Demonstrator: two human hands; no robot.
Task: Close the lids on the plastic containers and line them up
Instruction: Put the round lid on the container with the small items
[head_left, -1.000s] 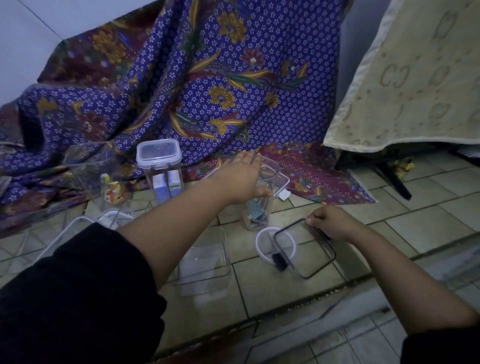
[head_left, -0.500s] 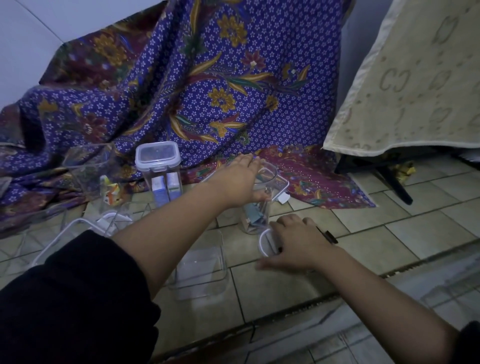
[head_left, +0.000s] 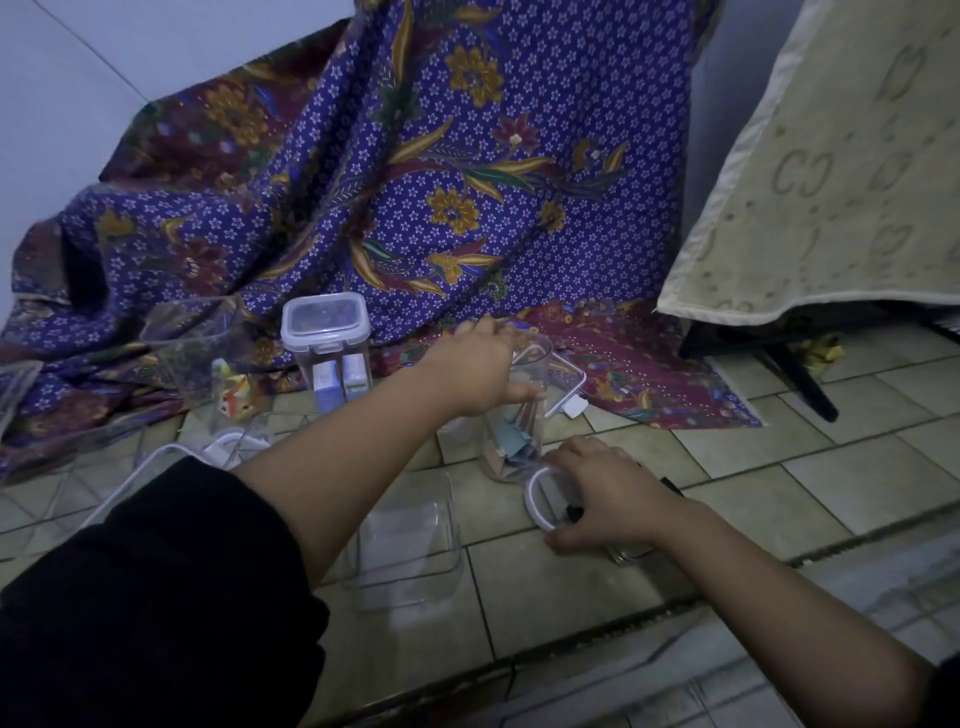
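My left hand (head_left: 475, 371) grips the top of a tall clear jar (head_left: 517, 426) that stands on the floor with paper bits inside. Just right of its base, my right hand (head_left: 610, 499) grips a round white-rimmed lid (head_left: 537, 501) lying on the tiles, and covers most of it. A closed clear container (head_left: 330, 345) with small boxes inside stands further back left. An open square clear container (head_left: 410, 545) sits near me under my left forearm. Another open clear container (head_left: 208, 358) with colourful bits stands at the left.
A purple patterned cloth (head_left: 415, 182) drapes behind the containers. A clear rectangular lid (head_left: 566, 382) leans behind the jar. White-rimmed lids (head_left: 228, 444) lie at the left on the tiled floor (head_left: 831, 467). A beige cloth (head_left: 831, 171) hangs at the right.
My right hand moved left from the black-rimmed rectangular lid and came down over the round white-rimmed lid. My left hand stayed on the jar's top.
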